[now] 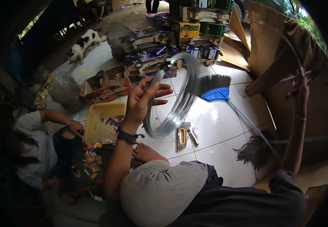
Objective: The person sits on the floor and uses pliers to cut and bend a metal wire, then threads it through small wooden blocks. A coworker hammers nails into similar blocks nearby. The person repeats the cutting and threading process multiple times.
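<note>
The left hand (143, 100) has its grip closed round the near rim of a coil of silvery wire (177, 96), thumb and fingers wrapped on the strands, so the coil hangs upright from the grip with its ring running up and away toward the stacked wooden toy cars (152, 56). From the coil's top, 1 loose strand arcs far to the right, where the right hand (301, 85) is raised well apart and pinches a dark plier-like tool (296, 85) against that strand; how tightly it is closed I cannot tell. The left hand is the nearer to the coil. Below the coil, on the white tiled floor (217, 125), lies a small saw-like tool (184, 136); right of it a blue broom (215, 90); left of the grip a yellow tray (103, 113), with another person's hand (75, 128) beside it.
</note>
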Demonstrator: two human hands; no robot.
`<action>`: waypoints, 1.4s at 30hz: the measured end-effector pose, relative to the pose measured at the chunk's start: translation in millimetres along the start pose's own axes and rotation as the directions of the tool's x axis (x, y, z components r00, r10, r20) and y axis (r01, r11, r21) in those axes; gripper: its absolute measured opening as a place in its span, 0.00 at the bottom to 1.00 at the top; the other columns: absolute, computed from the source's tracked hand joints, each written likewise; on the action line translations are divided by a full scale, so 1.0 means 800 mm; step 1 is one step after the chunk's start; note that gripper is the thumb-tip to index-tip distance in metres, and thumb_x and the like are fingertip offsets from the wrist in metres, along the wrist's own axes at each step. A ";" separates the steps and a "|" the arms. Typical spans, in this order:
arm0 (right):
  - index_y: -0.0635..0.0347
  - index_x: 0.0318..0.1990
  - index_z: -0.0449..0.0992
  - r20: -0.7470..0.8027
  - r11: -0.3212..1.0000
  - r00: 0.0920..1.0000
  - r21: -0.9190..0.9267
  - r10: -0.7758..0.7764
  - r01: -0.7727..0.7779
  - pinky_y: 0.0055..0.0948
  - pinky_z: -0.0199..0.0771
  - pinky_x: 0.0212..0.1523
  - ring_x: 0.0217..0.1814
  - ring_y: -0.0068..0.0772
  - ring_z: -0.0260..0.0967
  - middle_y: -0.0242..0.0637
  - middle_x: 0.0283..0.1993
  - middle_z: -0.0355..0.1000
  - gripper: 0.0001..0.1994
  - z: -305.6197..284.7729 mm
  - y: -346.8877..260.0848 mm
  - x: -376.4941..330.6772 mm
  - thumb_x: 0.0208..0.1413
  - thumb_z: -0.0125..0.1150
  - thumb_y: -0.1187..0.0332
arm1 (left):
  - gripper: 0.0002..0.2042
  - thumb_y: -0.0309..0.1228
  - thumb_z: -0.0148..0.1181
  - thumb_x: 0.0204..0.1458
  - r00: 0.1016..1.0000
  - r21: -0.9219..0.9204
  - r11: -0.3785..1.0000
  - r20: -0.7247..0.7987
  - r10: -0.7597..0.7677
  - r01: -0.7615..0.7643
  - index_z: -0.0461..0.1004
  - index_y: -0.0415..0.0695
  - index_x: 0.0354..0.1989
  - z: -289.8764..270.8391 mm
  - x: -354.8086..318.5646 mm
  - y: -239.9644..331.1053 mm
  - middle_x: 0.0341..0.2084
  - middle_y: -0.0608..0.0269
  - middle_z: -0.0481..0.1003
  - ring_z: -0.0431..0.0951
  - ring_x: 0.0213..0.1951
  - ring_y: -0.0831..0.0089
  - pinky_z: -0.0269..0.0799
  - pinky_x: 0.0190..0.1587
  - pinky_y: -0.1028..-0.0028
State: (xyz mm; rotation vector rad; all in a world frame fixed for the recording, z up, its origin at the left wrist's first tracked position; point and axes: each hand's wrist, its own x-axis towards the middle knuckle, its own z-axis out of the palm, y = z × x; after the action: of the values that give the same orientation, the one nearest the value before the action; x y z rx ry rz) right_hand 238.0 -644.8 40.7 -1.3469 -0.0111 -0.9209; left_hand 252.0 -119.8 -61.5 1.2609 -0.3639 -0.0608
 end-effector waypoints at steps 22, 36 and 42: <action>0.59 0.57 0.72 0.888 0.889 0.430 -0.322 0.164 0.326 0.27 0.67 0.54 0.49 0.24 0.70 0.33 0.46 0.75 0.20 0.281 0.071 -0.041 0.61 0.58 0.58 | 0.40 0.56 0.53 0.55 0.905 0.049 0.923 0.185 -0.384 0.381 0.48 0.45 0.69 -0.080 -0.064 -0.134 0.63 0.52 0.61 0.61 0.65 0.59 0.61 0.62 0.58; 0.62 0.48 0.74 0.773 0.822 0.453 -0.553 0.445 0.138 0.23 0.65 0.45 0.40 0.18 0.66 0.26 0.36 0.71 0.14 0.201 0.049 -0.018 0.59 0.60 0.64 | 0.18 0.30 0.37 0.67 0.957 -0.888 0.437 -0.235 -0.171 -0.140 0.57 0.33 0.60 -0.070 -0.132 0.002 0.60 0.51 0.64 0.58 0.66 0.59 0.59 0.68 0.58; 0.58 0.41 0.72 0.765 0.752 0.455 -0.604 0.455 0.264 0.20 0.60 0.39 0.36 0.15 0.61 0.23 0.33 0.66 0.14 0.164 0.078 0.012 0.60 0.58 0.55 | 0.15 0.31 0.37 0.67 0.870 -0.774 0.492 -0.489 -0.063 -0.399 0.60 0.32 0.53 -0.050 -0.185 0.022 0.62 0.49 0.61 0.58 0.66 0.53 0.59 0.68 0.55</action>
State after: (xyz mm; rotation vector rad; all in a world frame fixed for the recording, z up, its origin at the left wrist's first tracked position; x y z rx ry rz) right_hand 343.9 -545.3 30.6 -2.3844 -0.4653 0.0818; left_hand 121.7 -41.7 -89.6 0.1719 -0.0013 0.2207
